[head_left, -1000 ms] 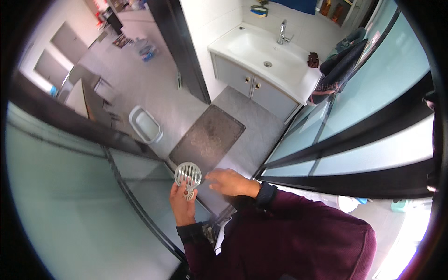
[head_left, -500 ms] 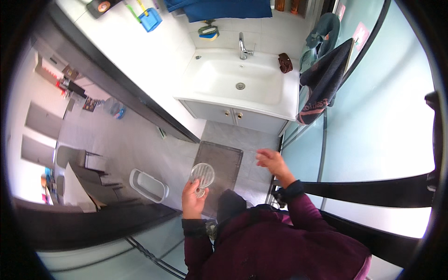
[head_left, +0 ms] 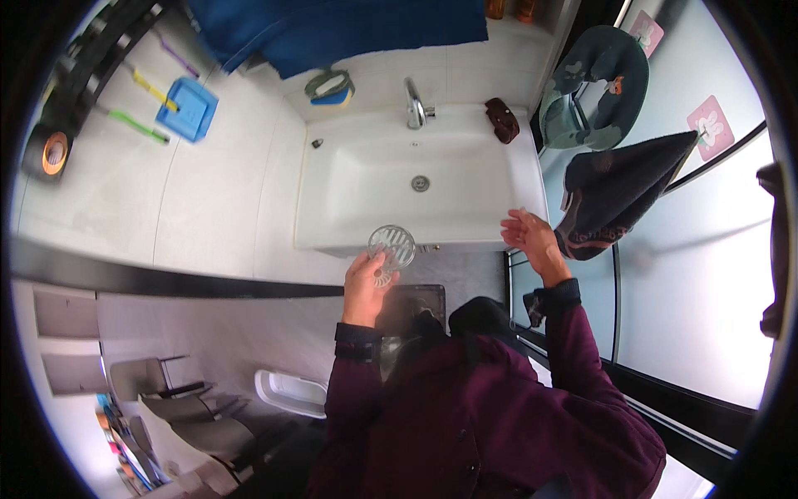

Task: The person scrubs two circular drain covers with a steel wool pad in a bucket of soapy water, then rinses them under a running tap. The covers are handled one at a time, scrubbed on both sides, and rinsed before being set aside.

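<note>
My left hand (head_left: 364,291) is closed round a clear footed glass cup (head_left: 392,247) with ribbed walls. The wide bowl tilts away from me, and its round foot lies by my fingers. Both are just short of the front edge of a white washbasin (head_left: 349,187). My right hand (head_left: 534,241) is raised near the basin's right front corner, empty, its fingers loosely spread. Behind the drain (head_left: 421,183) stands a chrome tap (head_left: 416,104).
A brown strap-like item (head_left: 502,121) lies on the basin's right back rim. Dark towel (head_left: 623,195) and dark green baby seat (head_left: 598,87) hang at right. A blue dustpan-shaped item (head_left: 189,108) hangs at left. A white tub (head_left: 291,392) and chairs (head_left: 199,428) are behind left.
I have come closer to the basin, and the view has turned. The glass cup, still in my left hand, is now near the basin's front edge. My right hand remains empty.
</note>
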`<act>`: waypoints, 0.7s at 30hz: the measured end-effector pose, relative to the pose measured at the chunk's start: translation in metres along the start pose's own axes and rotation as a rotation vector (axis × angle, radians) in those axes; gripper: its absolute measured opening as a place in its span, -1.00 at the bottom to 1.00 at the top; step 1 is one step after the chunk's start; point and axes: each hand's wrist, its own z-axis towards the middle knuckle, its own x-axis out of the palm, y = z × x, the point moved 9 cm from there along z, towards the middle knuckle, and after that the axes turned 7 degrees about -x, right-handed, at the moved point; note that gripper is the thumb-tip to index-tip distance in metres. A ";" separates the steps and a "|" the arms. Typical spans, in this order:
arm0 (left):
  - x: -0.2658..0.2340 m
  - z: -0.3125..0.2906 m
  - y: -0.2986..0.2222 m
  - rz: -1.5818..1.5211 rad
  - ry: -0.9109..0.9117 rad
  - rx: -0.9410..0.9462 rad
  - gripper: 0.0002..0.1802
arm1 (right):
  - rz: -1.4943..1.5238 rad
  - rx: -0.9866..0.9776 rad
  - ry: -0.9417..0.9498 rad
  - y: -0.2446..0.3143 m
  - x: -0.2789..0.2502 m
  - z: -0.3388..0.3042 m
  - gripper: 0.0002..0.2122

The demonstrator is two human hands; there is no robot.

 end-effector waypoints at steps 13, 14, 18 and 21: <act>0.038 0.109 -0.084 0.065 -0.089 -0.031 -0.73 | 0.035 -0.036 0.133 0.060 0.104 0.337 -0.59; 0.037 0.111 -0.083 0.074 -0.105 -0.047 -0.74 | 0.006 -0.113 0.245 0.067 0.119 0.357 -0.62; 0.040 0.122 -0.078 0.093 -0.147 -0.060 -0.74 | -0.048 -0.046 0.115 0.054 0.141 0.414 -0.29; 0.056 0.138 -0.081 0.234 -0.141 0.004 -0.73 | -0.044 -0.100 0.134 0.052 0.159 0.431 -0.29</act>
